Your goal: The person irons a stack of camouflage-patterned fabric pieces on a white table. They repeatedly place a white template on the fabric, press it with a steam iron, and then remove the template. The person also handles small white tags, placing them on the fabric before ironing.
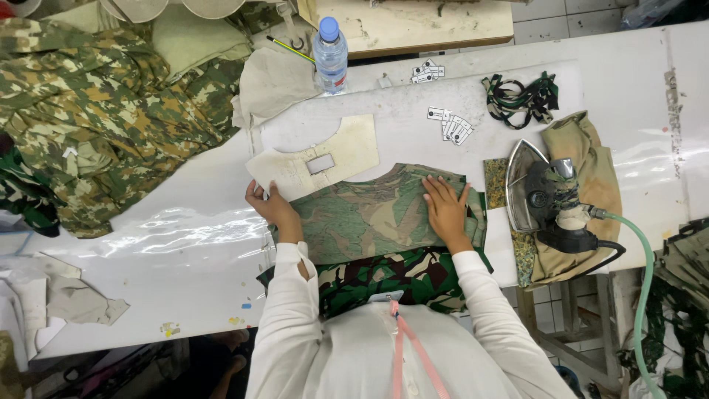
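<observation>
A camouflage fabric piece (369, 214) lies flat on the white table (185, 244) in front of me. My left hand (269, 203) grips the near corner of a pale card template (317, 159) with a rectangular cut-out, which overlaps the fabric's far left edge. My right hand (445, 209) presses flat, fingers spread, on the fabric's right part. Darker camouflage cloth (391, 277) hangs over the table edge below it.
A steam iron (543, 196) rests on a tan pad at the right, its green hose (642, 273) trailing down. A water bottle (330, 55), small white labels (452, 127) and a camouflage strap bundle (521, 97) lie farther back. Camouflage garments (96, 118) pile up at the left.
</observation>
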